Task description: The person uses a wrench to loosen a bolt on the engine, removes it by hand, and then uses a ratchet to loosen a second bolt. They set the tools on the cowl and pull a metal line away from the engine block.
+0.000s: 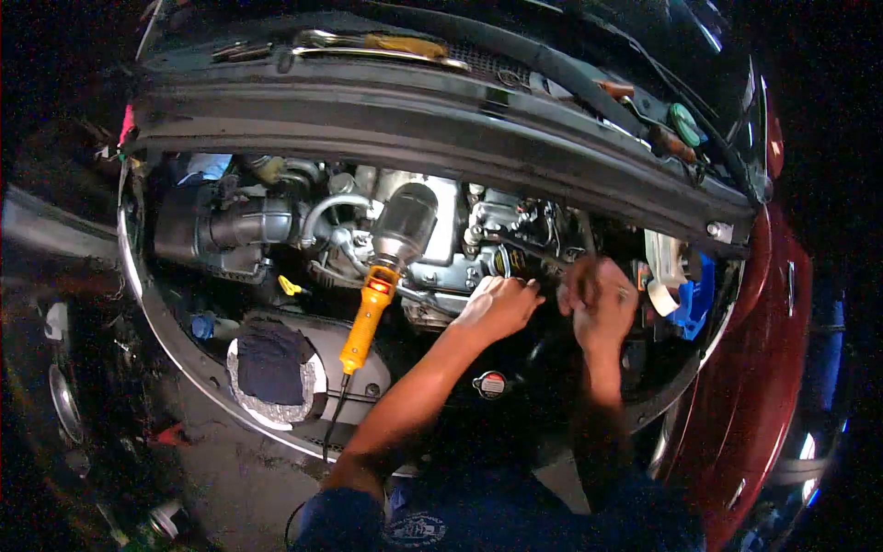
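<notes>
My left hand (pixel 501 305) is over the front right part of the engine (pixel 437 276), just below a black oil filler cap (pixel 517 261). Its fingers are curled closed, and whatever they may hold is hidden. Close by on the right, my right hand (pixel 604 308) is also closed, slightly blurred, with its fingers bent inward. What it grips cannot be made out. A lit yellow work lamp (pixel 371 317) with a clear cage rests across the engine, left of my left hand.
A dark folded cloth (pixel 274 363) lies at the front left. The yellow dipstick handle (pixel 291 285) sticks up near the air intake hose (pixel 253 223). A radiator cap (pixel 490 385) sits below my hands. A blue container (pixel 696 299) stands at right. Tools, including a wrench (pixel 382 53), lie along the cowl.
</notes>
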Demonstrator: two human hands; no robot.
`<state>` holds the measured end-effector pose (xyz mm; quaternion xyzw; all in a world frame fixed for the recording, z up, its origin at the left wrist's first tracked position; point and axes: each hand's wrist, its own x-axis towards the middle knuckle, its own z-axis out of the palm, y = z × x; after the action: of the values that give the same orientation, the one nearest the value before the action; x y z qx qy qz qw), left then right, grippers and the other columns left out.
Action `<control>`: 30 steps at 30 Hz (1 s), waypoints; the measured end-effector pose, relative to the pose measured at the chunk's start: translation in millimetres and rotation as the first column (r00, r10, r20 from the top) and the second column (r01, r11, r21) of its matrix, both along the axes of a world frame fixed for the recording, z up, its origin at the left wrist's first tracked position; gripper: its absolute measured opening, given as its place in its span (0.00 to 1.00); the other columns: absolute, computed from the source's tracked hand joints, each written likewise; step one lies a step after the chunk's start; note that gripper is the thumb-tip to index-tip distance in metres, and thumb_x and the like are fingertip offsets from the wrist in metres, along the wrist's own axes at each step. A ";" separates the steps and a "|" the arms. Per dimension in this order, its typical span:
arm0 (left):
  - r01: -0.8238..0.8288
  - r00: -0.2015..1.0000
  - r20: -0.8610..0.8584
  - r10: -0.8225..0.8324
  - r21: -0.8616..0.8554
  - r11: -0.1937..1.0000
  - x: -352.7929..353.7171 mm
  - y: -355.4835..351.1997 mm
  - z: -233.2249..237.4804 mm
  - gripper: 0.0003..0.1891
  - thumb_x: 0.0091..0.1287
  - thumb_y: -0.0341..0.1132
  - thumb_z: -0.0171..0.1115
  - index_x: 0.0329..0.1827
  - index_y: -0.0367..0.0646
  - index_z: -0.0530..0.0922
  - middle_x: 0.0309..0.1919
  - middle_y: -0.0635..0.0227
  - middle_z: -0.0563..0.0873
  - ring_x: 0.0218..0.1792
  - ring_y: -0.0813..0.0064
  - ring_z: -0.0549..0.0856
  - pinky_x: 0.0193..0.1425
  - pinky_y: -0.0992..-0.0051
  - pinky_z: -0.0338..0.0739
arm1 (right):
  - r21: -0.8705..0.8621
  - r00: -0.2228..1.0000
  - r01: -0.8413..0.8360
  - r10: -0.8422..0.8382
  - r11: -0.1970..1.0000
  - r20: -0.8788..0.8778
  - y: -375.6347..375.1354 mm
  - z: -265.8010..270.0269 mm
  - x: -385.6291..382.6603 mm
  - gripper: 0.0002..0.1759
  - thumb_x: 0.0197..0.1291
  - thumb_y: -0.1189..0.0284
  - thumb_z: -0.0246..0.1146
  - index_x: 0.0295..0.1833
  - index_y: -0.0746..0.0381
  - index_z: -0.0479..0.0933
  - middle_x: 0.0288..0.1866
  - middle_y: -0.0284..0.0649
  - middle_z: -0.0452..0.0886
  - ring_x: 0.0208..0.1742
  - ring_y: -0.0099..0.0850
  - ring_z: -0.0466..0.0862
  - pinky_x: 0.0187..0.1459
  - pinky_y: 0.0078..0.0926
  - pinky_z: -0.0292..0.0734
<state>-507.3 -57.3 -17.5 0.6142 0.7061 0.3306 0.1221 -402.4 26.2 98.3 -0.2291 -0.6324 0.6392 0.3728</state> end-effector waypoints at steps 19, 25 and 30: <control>-0.134 0.904 0.424 0.054 0.162 0.978 -32.4 -30.1 103.2 0.23 0.78 0.54 0.55 0.58 0.45 0.84 0.52 0.51 0.89 0.53 0.46 0.87 0.60 0.53 0.79 | 0.376 0.773 -0.606 0.630 0.701 0.072 49.6 132.6 -219.3 0.20 0.76 0.71 0.56 0.66 0.73 0.75 0.70 0.52 0.78 0.61 0.41 0.86 0.65 0.34 0.81; -0.472 0.743 -0.178 0.645 0.544 0.694 -189.5 -64.6 206.7 0.12 0.74 0.39 0.62 0.47 0.39 0.86 0.44 0.51 0.88 0.47 0.47 0.86 0.54 0.55 0.80 | 0.348 0.785 -0.619 0.563 0.704 0.257 79.9 123.6 -212.8 0.21 0.76 0.71 0.58 0.67 0.71 0.75 0.66 0.50 0.81 0.60 0.39 0.87 0.64 0.33 0.81; -0.397 0.755 -0.504 0.419 0.157 0.904 -289.9 -51.7 222.7 0.18 0.76 0.45 0.57 0.53 0.39 0.84 0.47 0.49 0.87 0.52 0.45 0.83 0.62 0.54 0.76 | 0.767 0.857 -0.502 0.113 0.398 0.503 95.7 134.5 -205.2 0.19 0.72 0.70 0.61 0.64 0.66 0.79 0.58 0.50 0.86 0.57 0.41 0.87 0.60 0.36 0.80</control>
<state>-797.2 -109.1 205.2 0.5143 0.8219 0.1825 -0.1633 -607.7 121.9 232.9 0.0041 -0.9580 0.2219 0.1813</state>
